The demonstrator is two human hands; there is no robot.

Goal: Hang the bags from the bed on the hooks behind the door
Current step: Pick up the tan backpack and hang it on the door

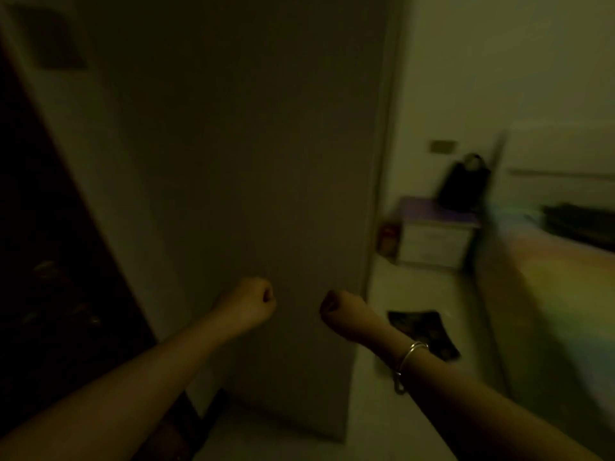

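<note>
Left hand (pixel 253 302): fisted, empty, before door (pixel 249 144). Right hand (pixel 342 312): fisted, empty, bracelet (pixel 407 361) on wrist. Dark bag (pixel 580 224): on bed (pixel 549 277), far right edge, well apart from hands.

Motion blur smears the bed (pixel 545 294) and a dark bag (pixel 580 224) there.

- The room is dim and the view is blurred.
- Pale walls (pixel 499 61) rise at the right, with a small wall plate (pixel 442 147).
- A light floor (pixel 399 294) carries a dark mat (pixel 429 331).
- A small white cabinet (pixel 432 244) with a purple top stands in the corner.
- Dark furniture (pixel 50 261) fills the left edge.
</note>
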